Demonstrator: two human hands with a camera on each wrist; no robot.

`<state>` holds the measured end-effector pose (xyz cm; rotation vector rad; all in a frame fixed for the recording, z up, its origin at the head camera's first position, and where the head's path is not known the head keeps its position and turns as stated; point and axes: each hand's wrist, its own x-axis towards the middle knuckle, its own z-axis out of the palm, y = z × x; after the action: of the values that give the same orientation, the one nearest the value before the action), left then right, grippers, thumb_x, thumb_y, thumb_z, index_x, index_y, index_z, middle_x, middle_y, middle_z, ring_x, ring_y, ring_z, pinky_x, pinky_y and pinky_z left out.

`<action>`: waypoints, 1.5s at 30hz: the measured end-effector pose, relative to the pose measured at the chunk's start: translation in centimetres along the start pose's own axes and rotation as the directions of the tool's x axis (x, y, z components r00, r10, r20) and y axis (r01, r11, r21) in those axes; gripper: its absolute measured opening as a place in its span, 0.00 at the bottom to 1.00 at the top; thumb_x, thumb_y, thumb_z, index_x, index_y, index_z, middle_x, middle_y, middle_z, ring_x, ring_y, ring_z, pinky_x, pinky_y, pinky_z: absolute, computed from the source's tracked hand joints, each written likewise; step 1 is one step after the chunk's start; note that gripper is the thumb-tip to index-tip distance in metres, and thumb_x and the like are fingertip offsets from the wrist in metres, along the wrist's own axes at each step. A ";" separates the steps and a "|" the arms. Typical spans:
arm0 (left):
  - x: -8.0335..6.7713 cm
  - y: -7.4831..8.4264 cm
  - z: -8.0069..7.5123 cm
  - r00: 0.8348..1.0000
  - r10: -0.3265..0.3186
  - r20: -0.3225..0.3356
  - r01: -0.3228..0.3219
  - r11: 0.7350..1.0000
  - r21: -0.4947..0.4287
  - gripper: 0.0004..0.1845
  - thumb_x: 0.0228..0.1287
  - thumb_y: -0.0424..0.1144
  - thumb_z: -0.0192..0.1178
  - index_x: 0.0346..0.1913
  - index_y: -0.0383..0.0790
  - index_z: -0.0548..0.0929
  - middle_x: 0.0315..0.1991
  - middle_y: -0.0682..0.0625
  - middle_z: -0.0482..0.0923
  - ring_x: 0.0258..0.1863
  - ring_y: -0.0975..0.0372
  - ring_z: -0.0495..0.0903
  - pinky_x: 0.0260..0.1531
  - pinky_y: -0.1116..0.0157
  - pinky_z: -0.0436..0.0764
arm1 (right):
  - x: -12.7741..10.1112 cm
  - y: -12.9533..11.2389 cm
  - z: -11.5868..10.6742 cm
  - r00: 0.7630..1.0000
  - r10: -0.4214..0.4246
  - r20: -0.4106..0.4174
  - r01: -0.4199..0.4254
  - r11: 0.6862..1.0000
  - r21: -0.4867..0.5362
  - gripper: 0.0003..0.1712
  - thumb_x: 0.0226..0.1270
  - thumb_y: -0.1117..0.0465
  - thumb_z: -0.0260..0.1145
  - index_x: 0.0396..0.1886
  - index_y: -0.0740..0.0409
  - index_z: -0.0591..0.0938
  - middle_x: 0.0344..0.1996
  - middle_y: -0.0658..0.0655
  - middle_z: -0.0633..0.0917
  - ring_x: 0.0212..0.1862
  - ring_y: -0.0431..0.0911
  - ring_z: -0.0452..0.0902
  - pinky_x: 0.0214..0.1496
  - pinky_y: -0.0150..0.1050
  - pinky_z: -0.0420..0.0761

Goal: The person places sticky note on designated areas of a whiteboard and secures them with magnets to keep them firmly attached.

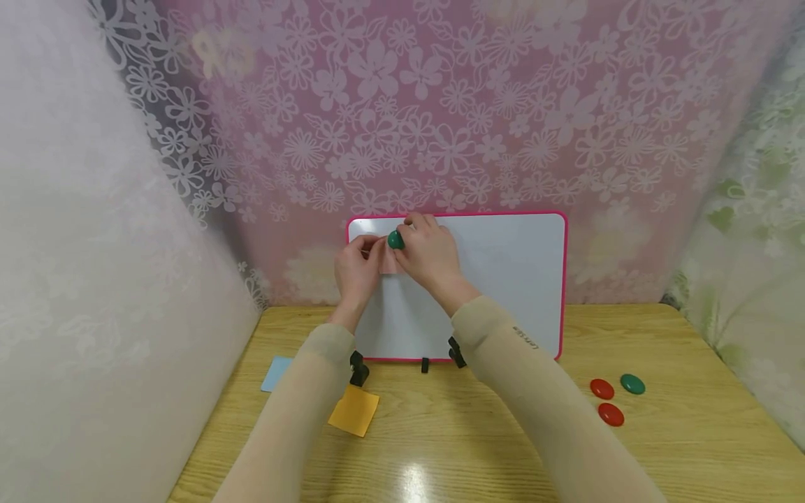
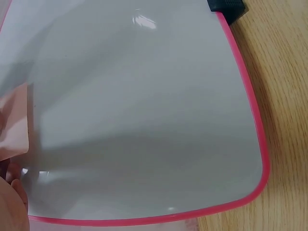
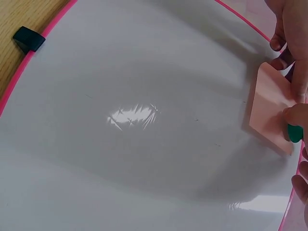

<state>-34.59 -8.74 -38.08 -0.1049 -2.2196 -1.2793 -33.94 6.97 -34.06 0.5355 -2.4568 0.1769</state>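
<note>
A whiteboard (image 1: 509, 279) with a pink rim stands upright on the table. Near its upper left corner, my left hand (image 1: 357, 271) pinches the left side of a pink sticky note (image 1: 390, 262). The lower edge of the note stands a little off the board in the right wrist view. My right hand (image 1: 432, 253) holds a round green magnet (image 1: 395, 240) between thumb and fingers, over the upper part of the note. Some of its fingers reach the board's top rim. The fingers partly cover both note and magnet.
Black stands (image 1: 359, 369) and a small black clip (image 1: 424, 365) sit along the board's lower edge. An orange sticky note (image 1: 356, 412) and a blue one (image 1: 275, 374) lie front left, partly under the left sleeve. Two red magnets (image 1: 611, 414) and a green magnet (image 1: 632, 383) lie at right.
</note>
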 end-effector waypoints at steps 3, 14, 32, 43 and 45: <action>-0.1 0.0 -0.1 1.000 -0.007 0.002 0.007 1.000 0.006 0.13 0.76 0.48 0.68 0.49 0.41 0.91 0.42 0.49 0.90 0.37 0.57 0.85 0.40 0.60 0.86 | 0.0 -0.1 0.3 1.000 0.005 0.005 -0.005 1.000 -0.018 0.20 0.72 0.50 0.75 0.55 0.58 0.89 0.58 0.59 0.83 0.59 0.55 0.80 0.54 0.51 0.87; -0.1 0.0 -0.2 1.000 -0.009 0.007 0.009 1.000 0.018 0.14 0.77 0.48 0.68 0.48 0.41 0.91 0.41 0.49 0.90 0.37 0.56 0.85 0.39 0.59 0.86 | 0.0 -0.1 0.6 1.000 0.016 -0.011 -0.016 1.000 -0.024 0.19 0.72 0.51 0.75 0.53 0.59 0.89 0.57 0.59 0.84 0.58 0.55 0.80 0.53 0.52 0.87; -0.3 0.0 -0.1 0.999 -0.025 0.024 0.025 1.000 -0.003 0.14 0.77 0.48 0.68 0.50 0.41 0.91 0.41 0.49 0.90 0.38 0.56 0.84 0.40 0.60 0.86 | -0.1 -0.4 0.8 1.000 0.014 0.006 -0.014 1.000 -0.021 0.19 0.74 0.51 0.72 0.54 0.60 0.90 0.53 0.60 0.85 0.56 0.55 0.80 0.52 0.51 0.87; 0.2 -0.2 -0.1 1.000 0.005 -0.015 -0.004 1.000 0.026 0.13 0.77 0.49 0.68 0.47 0.43 0.92 0.38 0.50 0.91 0.37 0.57 0.87 0.39 0.59 0.85 | -0.1 -0.4 0.9 1.000 0.021 0.018 -0.020 1.000 -0.020 0.20 0.75 0.51 0.72 0.57 0.59 0.89 0.52 0.59 0.87 0.57 0.55 0.79 0.54 0.51 0.86; 0.2 -0.3 -0.1 1.000 0.003 -0.015 -0.002 1.000 0.026 0.13 0.77 0.49 0.68 0.47 0.43 0.92 0.38 0.50 0.91 0.36 0.57 0.87 0.38 0.59 0.85 | -0.1 -0.4 0.9 1.000 0.022 0.019 -0.022 1.000 -0.020 0.20 0.75 0.51 0.72 0.57 0.59 0.89 0.53 0.59 0.86 0.57 0.55 0.79 0.54 0.51 0.86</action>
<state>-34.84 -8.99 -38.13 -0.0880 -2.2220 -1.2459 -34.24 6.40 -34.86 0.5040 -2.4817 0.1564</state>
